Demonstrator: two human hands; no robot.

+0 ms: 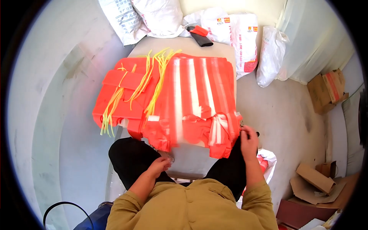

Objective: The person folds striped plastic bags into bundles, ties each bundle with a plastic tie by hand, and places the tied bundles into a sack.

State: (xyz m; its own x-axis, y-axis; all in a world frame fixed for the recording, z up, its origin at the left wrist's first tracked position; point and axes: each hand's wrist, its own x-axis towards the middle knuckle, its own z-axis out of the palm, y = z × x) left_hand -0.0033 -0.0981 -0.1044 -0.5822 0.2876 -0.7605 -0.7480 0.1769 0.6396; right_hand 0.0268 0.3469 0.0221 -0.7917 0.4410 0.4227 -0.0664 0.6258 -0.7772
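A red-orange cloth with white stripes (193, 88) lies spread over the table in front of me, its near edge bunched into folds. To its left are folded red-orange pieces (126, 90), with bundles of yellow strips (156, 78) lying across them. My left hand (160, 165) is below the cloth's near left corner, fingers pinched together near a small pale, see-through bit that I cannot make out clearly. At the cloth's near right corner my right hand (249, 140) has its fingers curled in beside the edge; what they hold, if anything, is hidden.
White printed sacks (245, 42) stand behind the table, with a black and red item (200, 36) at its far edge. Cardboard boxes (326, 92) sit on the right, with opened cardboard (316, 184) nearer. A white bag (268, 163) with red contents stands by my right leg.
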